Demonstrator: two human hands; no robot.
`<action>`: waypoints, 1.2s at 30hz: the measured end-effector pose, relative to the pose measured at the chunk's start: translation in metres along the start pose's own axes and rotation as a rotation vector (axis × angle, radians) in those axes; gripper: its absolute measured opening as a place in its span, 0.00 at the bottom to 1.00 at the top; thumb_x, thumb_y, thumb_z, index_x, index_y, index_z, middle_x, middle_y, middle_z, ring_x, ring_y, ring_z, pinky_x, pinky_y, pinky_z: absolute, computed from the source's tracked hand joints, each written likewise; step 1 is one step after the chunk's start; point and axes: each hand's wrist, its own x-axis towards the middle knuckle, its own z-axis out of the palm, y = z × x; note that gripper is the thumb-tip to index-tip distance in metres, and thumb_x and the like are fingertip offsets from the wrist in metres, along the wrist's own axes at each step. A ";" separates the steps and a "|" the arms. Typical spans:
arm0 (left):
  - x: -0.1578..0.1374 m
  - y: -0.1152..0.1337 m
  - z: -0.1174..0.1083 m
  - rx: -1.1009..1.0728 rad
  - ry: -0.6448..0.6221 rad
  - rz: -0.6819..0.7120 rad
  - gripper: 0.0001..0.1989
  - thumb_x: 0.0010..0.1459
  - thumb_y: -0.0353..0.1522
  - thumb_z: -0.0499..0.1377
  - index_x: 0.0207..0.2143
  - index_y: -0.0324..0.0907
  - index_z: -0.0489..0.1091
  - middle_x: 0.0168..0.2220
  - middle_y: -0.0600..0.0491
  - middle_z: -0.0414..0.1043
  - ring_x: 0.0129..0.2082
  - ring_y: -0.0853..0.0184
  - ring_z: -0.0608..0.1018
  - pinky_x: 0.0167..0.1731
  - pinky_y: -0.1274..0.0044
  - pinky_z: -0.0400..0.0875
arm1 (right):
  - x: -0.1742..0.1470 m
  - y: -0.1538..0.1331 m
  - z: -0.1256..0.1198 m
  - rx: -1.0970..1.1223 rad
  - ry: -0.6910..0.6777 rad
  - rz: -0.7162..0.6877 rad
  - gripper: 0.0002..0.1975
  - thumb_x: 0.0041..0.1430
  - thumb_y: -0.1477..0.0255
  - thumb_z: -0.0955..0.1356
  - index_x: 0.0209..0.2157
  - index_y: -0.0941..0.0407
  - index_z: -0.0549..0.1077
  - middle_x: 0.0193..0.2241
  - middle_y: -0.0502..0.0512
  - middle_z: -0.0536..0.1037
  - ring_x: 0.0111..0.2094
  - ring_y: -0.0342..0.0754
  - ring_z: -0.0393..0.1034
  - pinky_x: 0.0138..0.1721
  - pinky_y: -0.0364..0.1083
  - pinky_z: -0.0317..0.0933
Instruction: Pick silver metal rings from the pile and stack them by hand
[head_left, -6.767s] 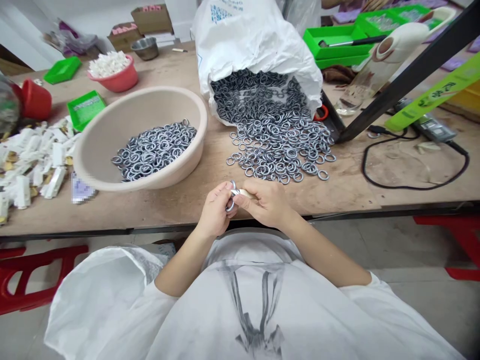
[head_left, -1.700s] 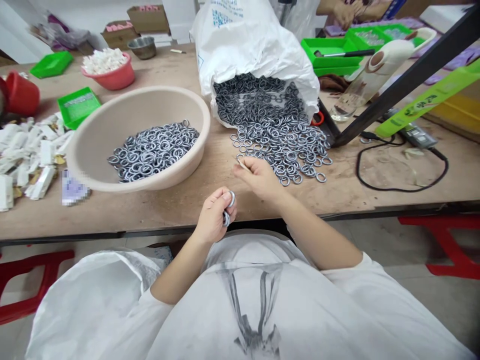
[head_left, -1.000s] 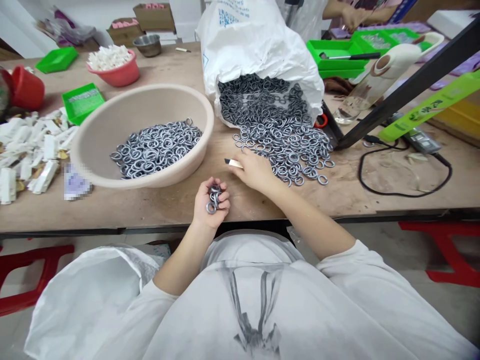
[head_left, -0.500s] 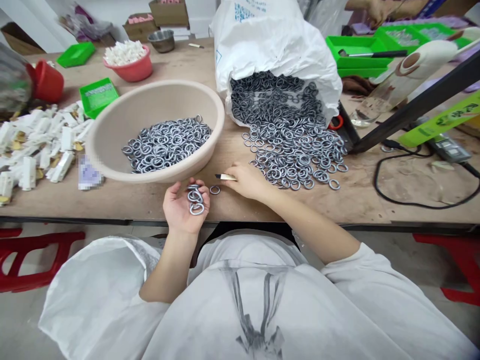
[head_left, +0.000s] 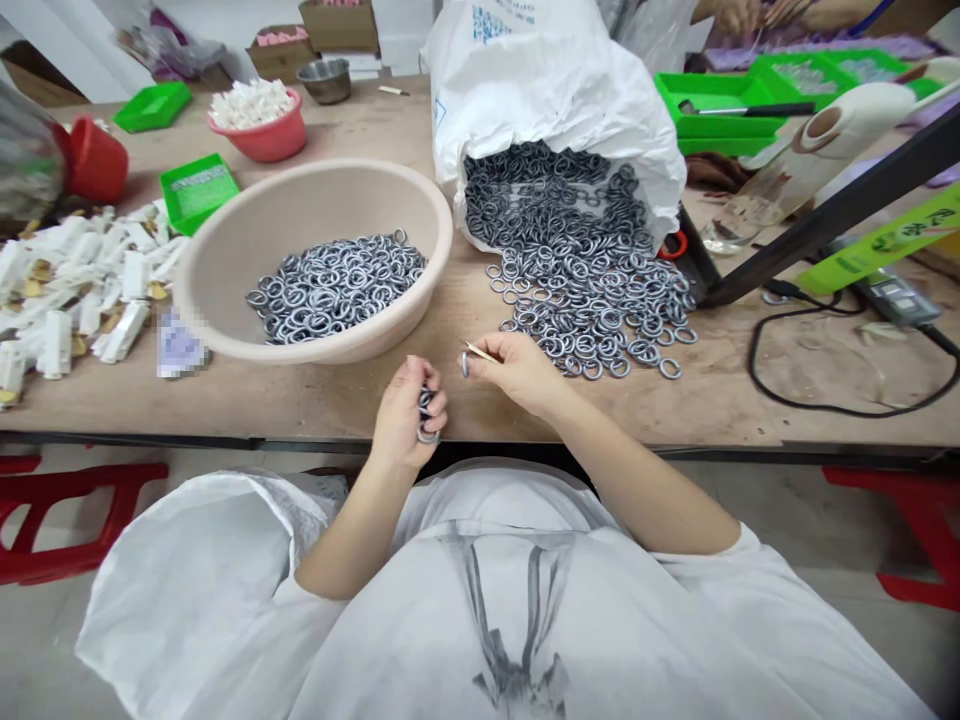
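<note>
My left hand is curled around several grey metal rings, in front of the beige basin. Just to its right, my right hand pinches a single metal ring at its fingertips. A thin pale stick with a dark tip also sits in the right hand; it looks like a small brush or blade, but I cannot tell which. More rings fill the basin's bottom. A heap of rings spills from the white sack onto the table beyond my right hand.
White plastic parts are strewn at the left, near a green tray and a red bowl. At the right stand a spray bottle, a slanted black bar and a black cable. A co-worker's hands show at the top right.
My right hand has lifted the loose ring off the table and moved slightly right. My left hand has moved right, turned, and closed over its rings.
</note>
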 end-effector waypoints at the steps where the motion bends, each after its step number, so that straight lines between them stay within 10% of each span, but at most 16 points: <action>1: 0.000 -0.008 0.005 0.086 -0.006 0.029 0.21 0.50 0.44 0.69 0.32 0.41 0.64 0.24 0.61 0.61 0.15 0.81 0.61 0.10 0.89 0.47 | -0.006 -0.002 0.000 0.083 0.025 -0.007 0.14 0.55 0.61 0.69 0.29 0.59 0.75 0.24 0.49 0.75 0.27 0.43 0.65 0.32 0.43 0.57; 10: 0.002 -0.028 0.017 0.373 -0.186 0.013 0.26 0.49 0.53 0.66 0.30 0.41 0.63 0.23 0.60 0.62 0.14 0.80 0.62 0.10 0.87 0.47 | -0.031 -0.005 0.005 0.100 0.297 -0.111 0.07 0.50 0.67 0.71 0.28 0.56 0.75 0.24 0.48 0.74 0.28 0.44 0.66 0.33 0.44 0.59; 18: -0.007 -0.021 0.023 0.297 -0.235 -0.097 0.23 0.50 0.47 0.68 0.30 0.41 0.63 0.23 0.61 0.61 0.14 0.80 0.61 0.09 0.87 0.46 | -0.043 -0.014 -0.018 -0.054 0.114 -0.291 0.09 0.57 0.66 0.69 0.31 0.56 0.80 0.26 0.51 0.75 0.29 0.44 0.67 0.34 0.44 0.60; 29: -0.013 -0.031 0.030 0.284 -0.250 -0.052 0.21 0.50 0.46 0.68 0.33 0.40 0.65 0.22 0.61 0.60 0.13 0.79 0.60 0.08 0.86 0.46 | -0.043 -0.017 -0.007 0.350 0.044 -0.084 0.12 0.54 0.61 0.71 0.28 0.56 0.71 0.20 0.47 0.74 0.21 0.43 0.69 0.26 0.44 0.63; 36: -0.016 -0.028 0.034 0.278 -0.256 -0.056 0.22 0.52 0.47 0.66 0.30 0.41 0.63 0.22 0.61 0.60 0.13 0.79 0.60 0.09 0.87 0.47 | -0.046 -0.012 0.002 0.303 0.194 -0.189 0.16 0.58 0.57 0.70 0.29 0.55 0.71 0.20 0.46 0.72 0.21 0.42 0.66 0.26 0.43 0.60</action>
